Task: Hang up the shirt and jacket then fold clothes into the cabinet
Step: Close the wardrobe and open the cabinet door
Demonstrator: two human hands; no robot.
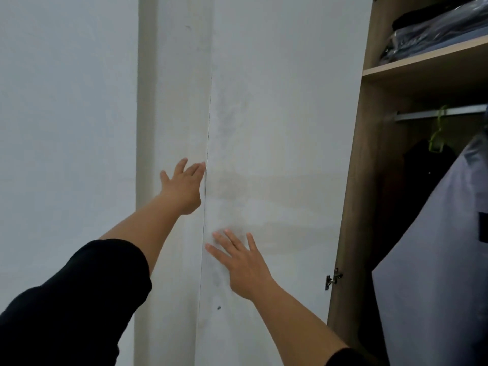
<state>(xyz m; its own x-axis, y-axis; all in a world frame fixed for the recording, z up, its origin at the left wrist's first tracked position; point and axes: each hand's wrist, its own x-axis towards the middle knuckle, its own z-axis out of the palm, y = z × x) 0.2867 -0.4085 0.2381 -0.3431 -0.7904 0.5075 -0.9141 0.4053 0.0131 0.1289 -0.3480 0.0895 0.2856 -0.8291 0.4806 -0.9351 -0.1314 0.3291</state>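
Sleeves [79, 294] of black cloth fill the near corner, and from them both bare forearms reach up toward the cabinet. The right hand [241, 265] lies flat, fingers straight and spread, on the white door [277, 128], gripping nothing. Further up, the left hand [184, 186] is open too, fingertips at the thin seam [208, 128] where this door meets the next panel; whether they have hooked the edge cannot be told.

Risks, as I judge them: fingers at that seam could be pinched if the right hand presses the door shut while the left sits in the gap. A door swung wide could also knock the pale garment [433, 260] hanging at the right, or strain the hinge [333, 278].

Beyond, the open compartment shows a shelf [422, 62] with dark folded clothes in clear wrap [435, 30], and below it a rail [438, 113] carrying a green hanger [437, 133] with a dark item [422, 165].

Hidden: no door handle shows, the pale garment is cut by the frame edge so shirt or jacket cannot be settled, the dark item is lost in shadow, and any clothes waiting to be folded lie out of view.
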